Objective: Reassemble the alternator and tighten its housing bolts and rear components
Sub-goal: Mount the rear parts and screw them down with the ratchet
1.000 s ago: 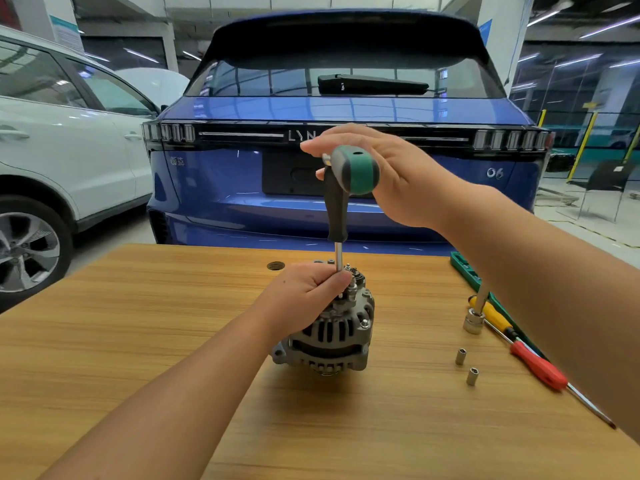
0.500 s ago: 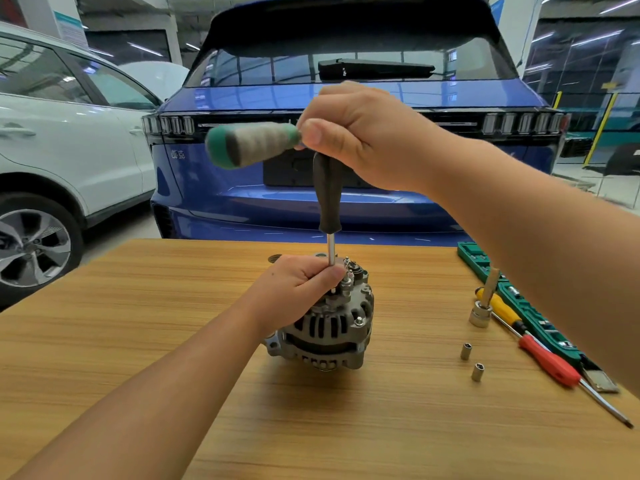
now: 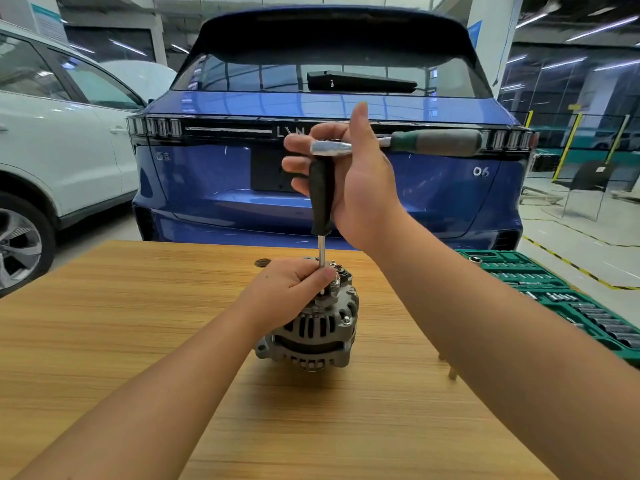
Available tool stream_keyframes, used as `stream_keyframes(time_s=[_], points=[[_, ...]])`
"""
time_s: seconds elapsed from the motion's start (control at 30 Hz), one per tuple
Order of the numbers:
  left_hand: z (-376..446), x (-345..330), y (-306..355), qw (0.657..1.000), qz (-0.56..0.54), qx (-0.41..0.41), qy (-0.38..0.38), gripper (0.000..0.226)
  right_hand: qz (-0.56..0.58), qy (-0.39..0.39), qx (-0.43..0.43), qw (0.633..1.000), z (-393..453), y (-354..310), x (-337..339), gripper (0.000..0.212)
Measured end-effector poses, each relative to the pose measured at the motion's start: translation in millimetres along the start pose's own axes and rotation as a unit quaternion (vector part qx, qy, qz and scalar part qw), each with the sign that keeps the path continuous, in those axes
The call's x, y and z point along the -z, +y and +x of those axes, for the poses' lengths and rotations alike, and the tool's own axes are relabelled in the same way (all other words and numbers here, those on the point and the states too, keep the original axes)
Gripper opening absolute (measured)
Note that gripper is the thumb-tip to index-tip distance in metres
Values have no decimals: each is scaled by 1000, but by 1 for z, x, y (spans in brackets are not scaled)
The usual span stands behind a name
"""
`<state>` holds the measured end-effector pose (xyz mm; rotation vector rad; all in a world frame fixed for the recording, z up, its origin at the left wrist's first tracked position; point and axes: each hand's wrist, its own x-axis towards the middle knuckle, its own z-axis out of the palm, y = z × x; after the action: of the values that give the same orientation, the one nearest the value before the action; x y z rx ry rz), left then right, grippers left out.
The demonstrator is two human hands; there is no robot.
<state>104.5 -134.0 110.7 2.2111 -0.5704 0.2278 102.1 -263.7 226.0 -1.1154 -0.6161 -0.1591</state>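
A grey alternator (image 3: 313,336) stands on the wooden table (image 3: 138,323), rear end up with its studs and nuts showing. My left hand (image 3: 289,292) rests on its top and pinches the steel shaft of a driver extension (image 3: 322,199) that stands upright on a rear fastener. My right hand (image 3: 349,174) grips the black grip of that extension just below the ratchet head. The ratchet (image 3: 429,143), chrome head with a green and grey handle, lies level and points to the right. The socket at the shaft's tip is hidden by my left fingers.
An open green socket case (image 3: 554,299) lies at the table's right edge, partly behind my right forearm. A small dark disc (image 3: 263,262) sits behind the alternator. A blue car (image 3: 329,161) stands just past the table, a white car (image 3: 59,150) to the left.
The ratchet handle has swung round from pointing left to pointing right, my right hand regripping at the head. My left hand has stayed on the alternator top. The camera has shifted slightly.
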Motion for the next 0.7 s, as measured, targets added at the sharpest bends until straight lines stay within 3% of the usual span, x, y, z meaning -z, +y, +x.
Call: stream_keyframes(time_s=[0.07, 0.17, 0.37, 0.6, 0.7], points=[[-1, -1, 0, 1000, -6, 1, 0, 42, 107, -19, -90, 990, 2, -3, 4, 58], [-2, -1, 2, 1000, -3, 0, 0, 43, 88, -42, -137, 986, 5, -7, 9, 52], [-3, -4, 4, 1000, -3, -14, 5, 43, 47, -26, -19, 998, -1, 3, 6, 22], [-2, -2, 1, 999, 0, -39, 11, 39, 26, 13, 60, 998, 1, 11, 0, 26], [-1, -3, 1, 999, 0, -39, 11, 35, 25, 34, 42, 998, 2, 11, 1, 29]])
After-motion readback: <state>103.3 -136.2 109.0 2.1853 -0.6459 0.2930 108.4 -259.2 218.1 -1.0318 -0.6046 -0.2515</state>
